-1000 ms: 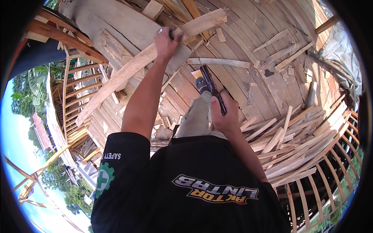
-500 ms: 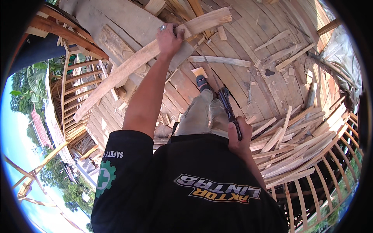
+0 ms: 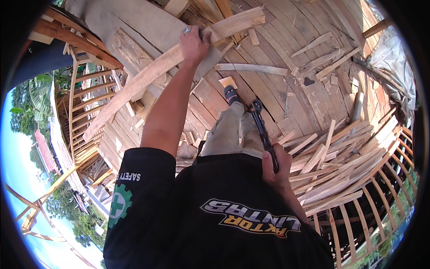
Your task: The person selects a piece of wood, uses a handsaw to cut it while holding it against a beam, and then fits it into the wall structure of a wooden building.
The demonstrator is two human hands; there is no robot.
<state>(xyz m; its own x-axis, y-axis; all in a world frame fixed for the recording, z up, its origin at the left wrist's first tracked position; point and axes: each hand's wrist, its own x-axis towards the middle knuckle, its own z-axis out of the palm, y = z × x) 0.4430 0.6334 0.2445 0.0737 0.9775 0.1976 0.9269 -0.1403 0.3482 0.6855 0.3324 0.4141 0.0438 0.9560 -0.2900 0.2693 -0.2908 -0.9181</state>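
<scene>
My left hand (image 3: 194,46) is stretched far forward, its fingers gripping the edge of a long, slightly curved wooden plank (image 3: 134,85). The plank slants from the lower left to the upper right, lying across other timber. In front of my right thigh, my right hand (image 3: 276,166) is closed round a tool with a long dark handle (image 3: 263,130). Its far end points forward, apart from the plank; no blade can be made out on it now. My sandalled foot (image 3: 230,93) stands on the boards beside a pale wood piece (image 3: 227,82).
A broad grey board (image 3: 130,27) and a rough timber slab (image 3: 134,51) lie under the plank. Offcuts litter the plank floor (image 3: 268,96). A pile of wood strips (image 3: 345,166) lies at the right, by a curved slatted frame (image 3: 371,206). Slatted framing (image 3: 92,96) edges the left.
The thin blade seen reaching forward from the dark handle no longer shows. My right hand has shifted slightly downward. The left hand keeps its grip on the plank.
</scene>
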